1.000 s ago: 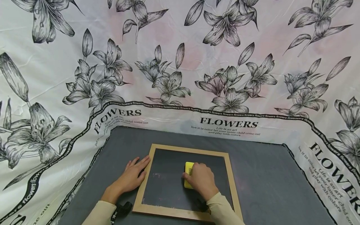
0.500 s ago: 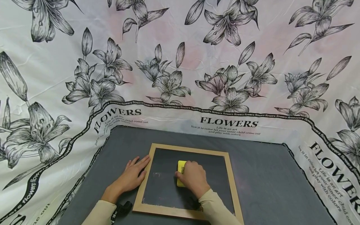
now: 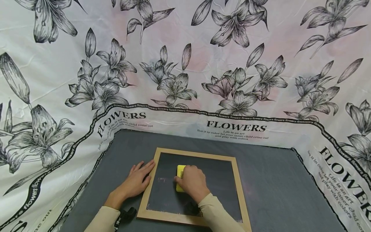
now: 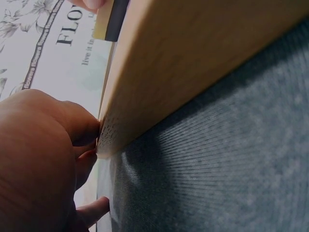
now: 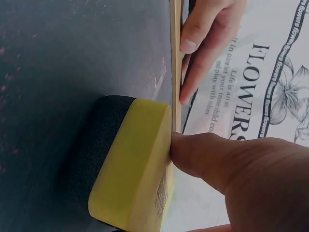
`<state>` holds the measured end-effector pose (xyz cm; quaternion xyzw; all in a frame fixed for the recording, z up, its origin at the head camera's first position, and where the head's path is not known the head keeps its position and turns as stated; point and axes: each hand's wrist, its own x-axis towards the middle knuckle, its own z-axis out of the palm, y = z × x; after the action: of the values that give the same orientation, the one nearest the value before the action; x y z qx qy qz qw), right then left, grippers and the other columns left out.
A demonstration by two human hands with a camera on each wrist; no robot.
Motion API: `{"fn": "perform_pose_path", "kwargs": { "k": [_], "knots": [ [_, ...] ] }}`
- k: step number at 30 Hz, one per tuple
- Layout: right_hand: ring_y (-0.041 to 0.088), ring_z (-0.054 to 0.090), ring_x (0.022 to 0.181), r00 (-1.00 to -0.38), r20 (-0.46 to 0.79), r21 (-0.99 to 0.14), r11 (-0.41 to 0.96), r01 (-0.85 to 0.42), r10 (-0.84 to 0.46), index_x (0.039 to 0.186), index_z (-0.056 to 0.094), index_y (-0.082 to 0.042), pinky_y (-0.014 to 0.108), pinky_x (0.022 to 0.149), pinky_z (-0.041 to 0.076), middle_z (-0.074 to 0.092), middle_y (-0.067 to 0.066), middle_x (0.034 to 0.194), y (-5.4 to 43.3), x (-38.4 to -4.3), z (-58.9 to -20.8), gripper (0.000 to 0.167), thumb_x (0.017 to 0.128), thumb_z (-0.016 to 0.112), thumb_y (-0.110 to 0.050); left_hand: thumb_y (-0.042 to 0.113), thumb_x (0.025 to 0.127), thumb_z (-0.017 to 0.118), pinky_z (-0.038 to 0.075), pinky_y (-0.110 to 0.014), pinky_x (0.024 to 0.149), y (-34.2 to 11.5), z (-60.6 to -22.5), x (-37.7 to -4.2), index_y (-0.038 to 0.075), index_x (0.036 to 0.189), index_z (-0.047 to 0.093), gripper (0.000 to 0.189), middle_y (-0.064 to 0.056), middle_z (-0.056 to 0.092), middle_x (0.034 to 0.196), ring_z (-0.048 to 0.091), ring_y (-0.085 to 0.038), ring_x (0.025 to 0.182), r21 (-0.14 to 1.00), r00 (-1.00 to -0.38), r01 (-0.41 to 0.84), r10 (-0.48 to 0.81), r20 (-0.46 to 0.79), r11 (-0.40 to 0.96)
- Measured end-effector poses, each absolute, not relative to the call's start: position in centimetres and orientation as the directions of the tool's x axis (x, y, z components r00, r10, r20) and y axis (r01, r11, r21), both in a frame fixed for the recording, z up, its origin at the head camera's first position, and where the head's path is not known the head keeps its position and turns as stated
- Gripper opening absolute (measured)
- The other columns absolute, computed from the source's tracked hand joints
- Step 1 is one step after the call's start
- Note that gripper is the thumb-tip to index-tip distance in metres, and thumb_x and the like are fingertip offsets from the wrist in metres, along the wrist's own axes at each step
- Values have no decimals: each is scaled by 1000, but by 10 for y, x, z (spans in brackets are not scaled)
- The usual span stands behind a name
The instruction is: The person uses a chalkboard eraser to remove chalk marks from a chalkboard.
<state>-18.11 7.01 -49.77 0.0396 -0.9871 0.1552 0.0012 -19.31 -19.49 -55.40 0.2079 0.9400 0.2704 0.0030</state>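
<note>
A small blackboard [image 3: 220,180] in a light wooden frame [image 3: 197,154] lies on the dark table. Near its middle, my right hand [image 3: 192,182] grips a yellow board eraser [image 3: 179,188]. In the right wrist view the thumb presses the side of the eraser [image 5: 130,159], and its black felt [image 5: 104,133] faces the board. Along the frame's left side rests my left hand [image 3: 134,182], fingers extended, fingertips touching the wood. The left wrist view shows the left hand [image 4: 43,154] against the outer edge of the frame [image 4: 159,63].
Faint pink chalk marks [image 3: 162,179] show on the board's left part. Dark grey cloth [image 3: 278,180] covers the table around it. A white flower-printed sheet [image 3: 174,32] rises behind and at both sides. A black wrist strap [image 3: 124,216] is on the left wrist.
My right hand has slid the eraser leftward across the blackboard, from right of the middle to about the middle. The left hand and the frame have stayed in place.
</note>
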Motion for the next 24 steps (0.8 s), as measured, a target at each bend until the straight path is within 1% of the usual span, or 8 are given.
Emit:
{"fn": "perform_pose_path", "kwargs": {
  "k": [5, 12, 20, 24],
  "knots": [
    [21, 57, 67, -996, 10, -308, 947, -89, -90, 99, 75, -2, 38, 59, 56, 62, 7, 81, 63, -182, -496, 50, 90, 89, -49, 13, 111, 60, 18, -83, 125, -196, -555, -194, 8, 168, 45, 59, -9, 39, 177, 31, -55, 162, 508, -913, 389, 395, 101, 769],
    [21, 59, 67, -994, 15, -315, 942, -111, -112, 99, 75, -1, 40, 61, 58, 63, 7, 81, 53, -183, -495, 50, 90, 89, -48, 14, 111, 60, 20, -83, 124, -195, -554, -193, 9, 168, 47, 59, -9, 40, 177, 32, -55, 161, 502, -914, 387, 393, 99, 774],
    [21, 60, 68, -992, 8, -294, 948, -119, -122, 104, 77, 0, 40, 64, 61, 65, 8, 84, 46, -185, -497, 54, 90, 88, -50, 13, 110, 60, 19, -83, 124, -195, -554, -193, 7, 167, 47, 58, -10, 41, 177, 33, -56, 160, 505, -914, 387, 392, 102, 772],
    [21, 61, 69, -993, 5, -296, 948, -118, -122, 105, 76, 0, 39, 64, 61, 65, 8, 84, 43, -186, -498, 54, 90, 88, -51, 13, 110, 60, 19, -83, 124, -195, -554, -193, 7, 167, 47, 58, -10, 41, 176, 33, -56, 160, 505, -914, 388, 392, 104, 771]
  ]
}}
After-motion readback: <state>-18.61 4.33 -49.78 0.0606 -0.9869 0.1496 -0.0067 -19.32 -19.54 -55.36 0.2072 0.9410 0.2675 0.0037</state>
